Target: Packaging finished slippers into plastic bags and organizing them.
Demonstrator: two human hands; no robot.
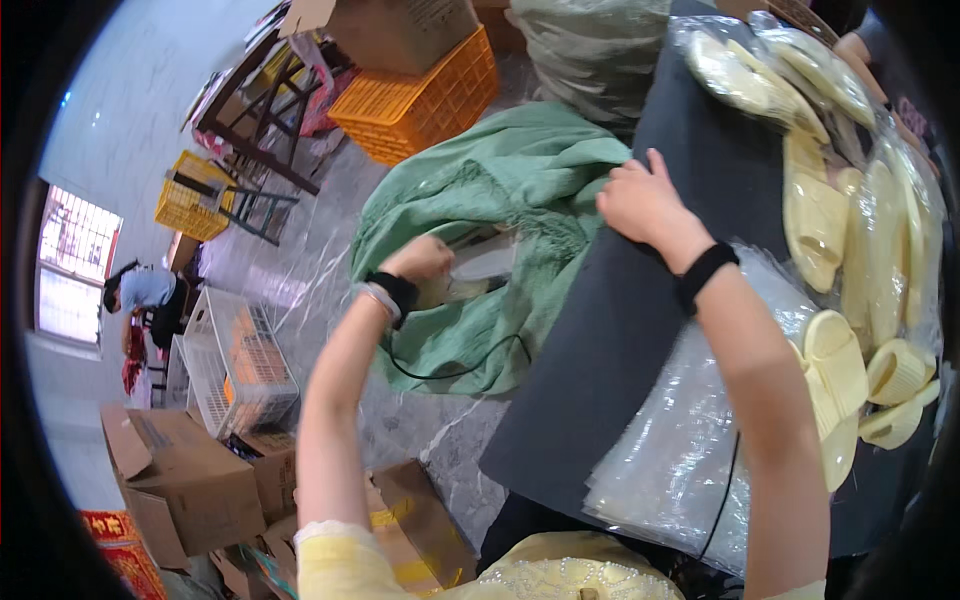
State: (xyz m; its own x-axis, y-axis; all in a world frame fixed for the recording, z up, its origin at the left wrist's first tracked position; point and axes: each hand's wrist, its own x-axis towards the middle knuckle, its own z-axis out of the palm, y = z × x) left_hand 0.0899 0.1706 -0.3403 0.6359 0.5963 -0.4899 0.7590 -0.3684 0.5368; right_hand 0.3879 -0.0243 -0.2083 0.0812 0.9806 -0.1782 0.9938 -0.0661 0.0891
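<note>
My left hand [420, 260] is closed over the mouth of a large green woven sack [470, 170] on the floor. Its fingers are curled, and whatever they hold is hidden. Beside it, inside the sack's opening, something whitish [488, 258] shows, partly covered. At the left edge of a dark grey tabletop [570, 400], my right hand [645, 203] hovers or rests with fingers apart and nothing in it. Under my right forearm lies a stack of clear plastic bags [660, 450]. Pale yellow slippers [830, 350] lie loose to its right, with bagged slippers [760, 90] farther back.
A black cord [470, 372] loops over the sack's near side. An orange crate [420, 100] carrying a cardboard box stands beyond it. To the left are a white crate [240, 360], cardboard boxes [190, 480] and a bending person [148, 295]. Another person's arm [870, 70] shows far right.
</note>
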